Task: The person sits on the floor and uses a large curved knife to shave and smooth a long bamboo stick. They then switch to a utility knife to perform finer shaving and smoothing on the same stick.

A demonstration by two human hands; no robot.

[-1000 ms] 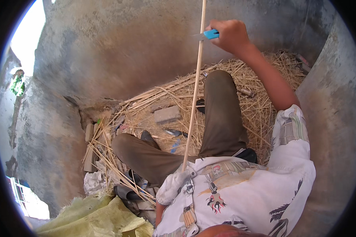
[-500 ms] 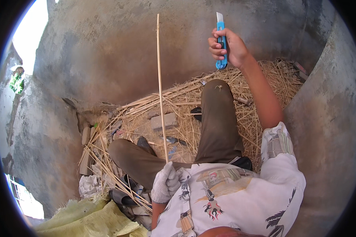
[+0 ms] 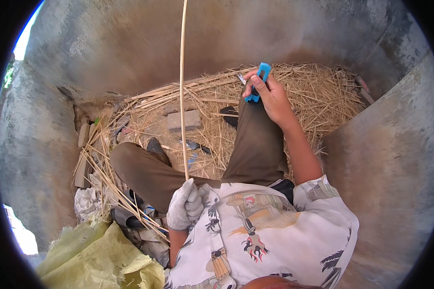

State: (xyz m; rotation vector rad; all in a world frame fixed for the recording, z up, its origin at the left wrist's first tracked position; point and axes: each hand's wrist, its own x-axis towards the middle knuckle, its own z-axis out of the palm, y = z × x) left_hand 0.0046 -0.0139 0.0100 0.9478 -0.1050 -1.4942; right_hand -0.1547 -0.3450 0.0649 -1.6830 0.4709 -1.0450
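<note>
In a white knitted glove, my left hand (image 3: 185, 204) is closed round the lower end of a long, thin bamboo strip (image 3: 182, 91). The strip stands nearly upright, and its top runs past the upper edge of the view. My bare right hand (image 3: 274, 98) grips a blue utility knife (image 3: 264, 72) above my raised right knee, apart from the strip. The knife is tilted, its blue handle between thumb and fingers. A small pale sliver shows by the fingertips; I cannot tell whether it is the blade.
Dry straw and shavings (image 3: 318, 96) cover the floor before me, with a brick (image 3: 184, 121) among them. Concrete walls (image 3: 144, 43) enclose the spot. More long strips (image 3: 113, 180) lie at my left, beside a yellowish woven sack (image 3: 101, 255).
My right hand has come down toward my knee, and the knife has turned in it. The bamboo strip reaches higher out of view. My view has shifted a little.
</note>
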